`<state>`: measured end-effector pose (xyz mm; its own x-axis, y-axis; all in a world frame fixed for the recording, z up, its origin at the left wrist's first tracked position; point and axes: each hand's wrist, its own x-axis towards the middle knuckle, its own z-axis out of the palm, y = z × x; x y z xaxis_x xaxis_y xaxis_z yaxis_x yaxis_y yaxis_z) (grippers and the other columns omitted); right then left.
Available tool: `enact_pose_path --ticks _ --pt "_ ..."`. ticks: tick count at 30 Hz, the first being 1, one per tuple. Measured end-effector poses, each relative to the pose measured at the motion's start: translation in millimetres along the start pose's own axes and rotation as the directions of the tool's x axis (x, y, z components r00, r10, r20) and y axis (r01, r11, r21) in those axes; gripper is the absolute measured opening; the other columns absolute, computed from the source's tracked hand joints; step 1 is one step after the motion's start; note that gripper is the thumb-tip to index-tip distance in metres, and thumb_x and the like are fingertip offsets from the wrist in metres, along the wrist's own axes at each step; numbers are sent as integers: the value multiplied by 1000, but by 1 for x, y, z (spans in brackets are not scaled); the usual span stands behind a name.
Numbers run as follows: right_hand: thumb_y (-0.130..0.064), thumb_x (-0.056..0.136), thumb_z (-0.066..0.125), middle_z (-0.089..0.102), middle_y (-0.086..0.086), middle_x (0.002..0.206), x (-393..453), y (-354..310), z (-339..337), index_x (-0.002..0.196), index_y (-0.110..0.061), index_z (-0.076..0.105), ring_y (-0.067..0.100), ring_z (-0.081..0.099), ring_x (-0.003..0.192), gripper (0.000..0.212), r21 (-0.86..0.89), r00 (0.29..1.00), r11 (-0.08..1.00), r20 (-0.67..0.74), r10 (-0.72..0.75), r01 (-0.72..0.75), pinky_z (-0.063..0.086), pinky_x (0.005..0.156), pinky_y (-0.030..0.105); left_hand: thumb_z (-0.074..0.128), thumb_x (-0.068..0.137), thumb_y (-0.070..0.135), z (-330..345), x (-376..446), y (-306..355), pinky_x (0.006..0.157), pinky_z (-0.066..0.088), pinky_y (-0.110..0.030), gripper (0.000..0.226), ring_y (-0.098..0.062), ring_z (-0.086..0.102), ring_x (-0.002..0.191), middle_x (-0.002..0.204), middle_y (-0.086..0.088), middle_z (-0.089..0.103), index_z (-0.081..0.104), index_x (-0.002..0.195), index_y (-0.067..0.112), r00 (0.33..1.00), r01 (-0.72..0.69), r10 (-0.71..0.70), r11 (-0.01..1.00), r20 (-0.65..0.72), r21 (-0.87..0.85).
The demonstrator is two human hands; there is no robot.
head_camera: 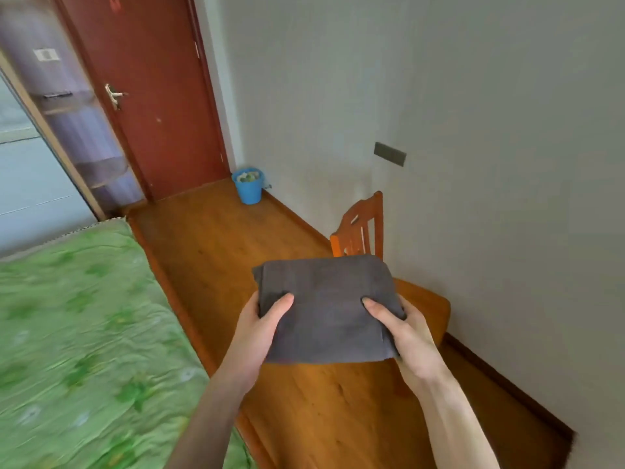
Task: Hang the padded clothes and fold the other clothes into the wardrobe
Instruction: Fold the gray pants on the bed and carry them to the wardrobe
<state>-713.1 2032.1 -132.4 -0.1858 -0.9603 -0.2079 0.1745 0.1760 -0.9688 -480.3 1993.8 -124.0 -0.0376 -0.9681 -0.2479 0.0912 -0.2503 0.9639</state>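
Both hands, left hand [260, 328] and right hand [404, 333], grip the folded grey garment [326, 306] by its near corners; wardrobe [84, 130] far left.

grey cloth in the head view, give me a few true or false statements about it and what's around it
1. The folded grey cloth is held by both hands, the left hand on its left edge and the right hand on its right edge. True.
2. The cloth lies spread open on the bed. False: it is folded into a compact rectangle and held in the air beside the green bedspread.
3. A wooden chair stands against the wall behind the cloth. True.
4. The blue bucket sits on the chair seat. False: it stands on the floor in the corner by the red-brown door.
5. The door is wide open. False: it is closed.
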Motion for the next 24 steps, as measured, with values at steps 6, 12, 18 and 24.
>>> enact_pose_path --ticks 6,12,18,24 --pt "-57 70 78 68 -12 125 96 -27 -8 135 -37 60 19 67 113 70 -121 997 993 71 -10 19 62 92 44 76 90 48 25 49 14 95 61 -44 53 -17 74 106 124 4 74 60 137 30 981 -48 50 999 -189 14" --pt "-54 72 80 71 -9 123 159 -40 8 131 -37 63 20 69 113 64 -111 975 993 223 1 24 63 91 44 84 81 52 27 76 25 91 63 -43 56 -15 76 101 120 5 75 60 129 35 945 -80 69 997 -321 -22" --pt "-61 68 81 71 -10 126 221 -39 52 134 -38 63 22 69 115 73 -127 945 991 326 9 34 62 93 49 93 74 41 1 105 35 90 63 -39 70 -16 76 106 121 6 76 59 135 35 920 -114 97 993 -380 -22" --pt "-56 70 81 72 -11 122 294 -38 125 132 -37 64 22 69 114 66 -144 901 990 430 55 9 63 92 48 83 85 31 -39 164 50 76 62 -26 49 -12 77 99 113 10 78 62 128 35 844 -158 92 984 -528 -82"
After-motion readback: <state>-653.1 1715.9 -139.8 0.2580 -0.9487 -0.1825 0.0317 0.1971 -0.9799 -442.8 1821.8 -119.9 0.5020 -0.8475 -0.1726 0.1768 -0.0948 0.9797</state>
